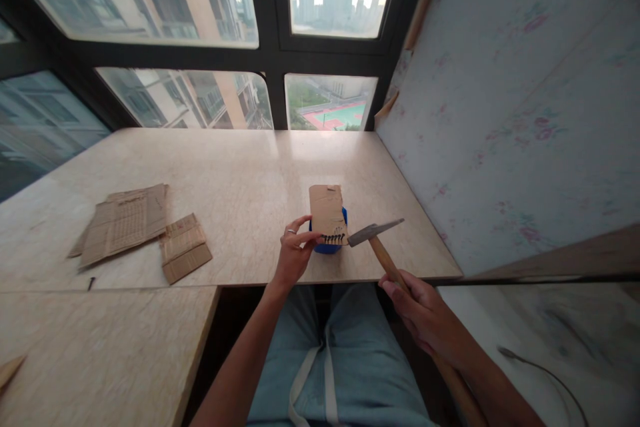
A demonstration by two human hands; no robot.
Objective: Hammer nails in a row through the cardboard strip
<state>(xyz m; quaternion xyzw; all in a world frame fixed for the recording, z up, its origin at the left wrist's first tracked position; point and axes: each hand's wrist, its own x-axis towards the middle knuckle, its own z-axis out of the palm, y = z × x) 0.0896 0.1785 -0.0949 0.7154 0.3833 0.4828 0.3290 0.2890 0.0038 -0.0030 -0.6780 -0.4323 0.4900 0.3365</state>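
A small cardboard piece lies on top of a blue cup near the front edge of the pale stone table. A row of several dark nails stands along the cardboard's near edge. My left hand pinches the cardboard's near left corner, a ring on one finger. My right hand is wrapped round the wooden handle of a hammer. The hammer's metal head hangs just right of the nails, close to the cardboard's edge.
Flattened cardboard sheets and a smaller corrugated piece lie on the table's left side. A loose nail rests at the front left edge. A floral-patterned panel walls the right side. Windows stand behind. A cable lies at lower right.
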